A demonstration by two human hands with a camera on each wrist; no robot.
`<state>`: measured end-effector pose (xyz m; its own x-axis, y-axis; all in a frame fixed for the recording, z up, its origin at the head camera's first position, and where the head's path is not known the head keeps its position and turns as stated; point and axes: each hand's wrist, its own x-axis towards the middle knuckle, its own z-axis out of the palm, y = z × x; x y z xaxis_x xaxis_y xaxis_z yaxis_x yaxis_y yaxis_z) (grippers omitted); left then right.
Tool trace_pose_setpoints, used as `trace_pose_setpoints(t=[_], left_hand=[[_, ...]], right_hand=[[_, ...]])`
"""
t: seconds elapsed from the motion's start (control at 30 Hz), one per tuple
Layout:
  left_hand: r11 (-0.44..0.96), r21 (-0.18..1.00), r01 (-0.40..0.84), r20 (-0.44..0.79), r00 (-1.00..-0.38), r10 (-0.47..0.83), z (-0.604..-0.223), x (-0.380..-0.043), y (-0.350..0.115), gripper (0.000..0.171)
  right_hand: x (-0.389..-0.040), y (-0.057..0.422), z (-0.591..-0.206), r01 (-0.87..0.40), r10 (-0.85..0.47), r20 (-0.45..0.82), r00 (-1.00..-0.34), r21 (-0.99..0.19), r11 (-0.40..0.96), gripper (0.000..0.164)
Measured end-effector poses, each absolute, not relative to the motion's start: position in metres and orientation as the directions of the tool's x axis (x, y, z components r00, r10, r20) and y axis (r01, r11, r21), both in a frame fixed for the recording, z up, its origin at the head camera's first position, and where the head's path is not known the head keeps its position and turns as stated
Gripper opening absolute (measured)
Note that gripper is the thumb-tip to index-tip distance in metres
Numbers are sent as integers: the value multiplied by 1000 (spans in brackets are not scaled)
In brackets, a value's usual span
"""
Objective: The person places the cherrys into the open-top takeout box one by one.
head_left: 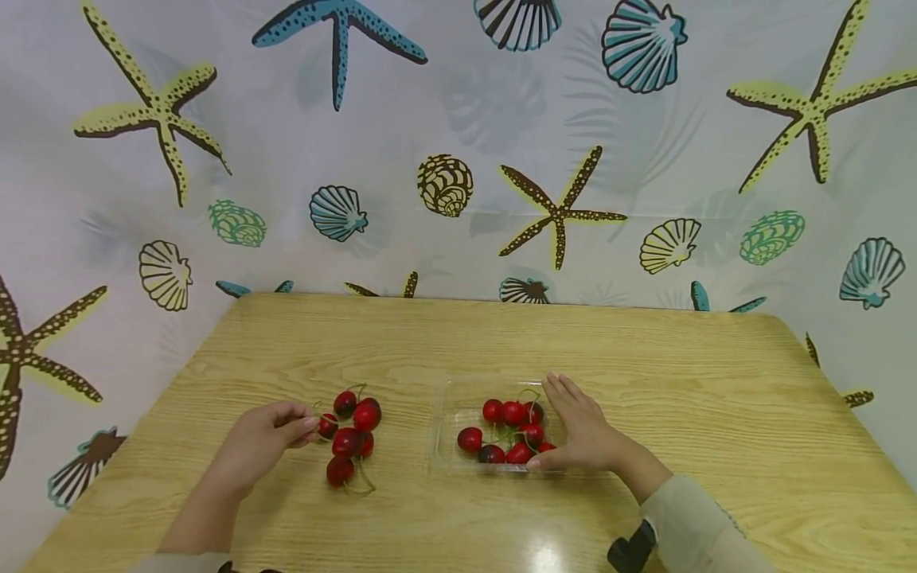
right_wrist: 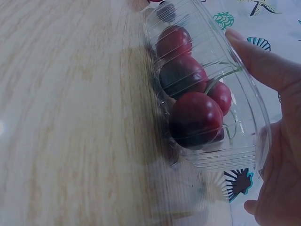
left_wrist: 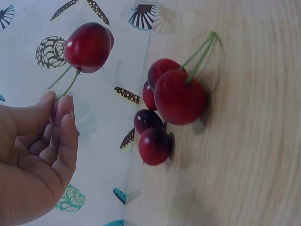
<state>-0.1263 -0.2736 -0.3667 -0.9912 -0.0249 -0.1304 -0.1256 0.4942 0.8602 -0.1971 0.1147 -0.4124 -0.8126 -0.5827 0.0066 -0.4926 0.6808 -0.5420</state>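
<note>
My left hand pinches the thin green stems of a pair of red cherries between thumb and fingers. In the left wrist view these cherries stand up above the fingertips. Just right of that hand, several more cherries lie in a loose cluster on the table, some joined by stems. A clear plastic box holds several cherries with stems. My right hand grips the box's right end, thumb at the near rim and fingers at the far corner. It partly covers a cherry there.
The wooden table has rounded back corners. Behind it hangs a pale curtain printed with starfish and shells. A black strap piece sits by the right sleeve.
</note>
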Motion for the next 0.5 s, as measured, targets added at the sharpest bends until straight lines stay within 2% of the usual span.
trace_pose_setpoints(t=[0.5], left_hand=[[434,897,-82,-103,-994,27,-367,-144,-236,25]], right_hand=[[-198,115,-413,-498,-586,14,-810,-543,676,109]])
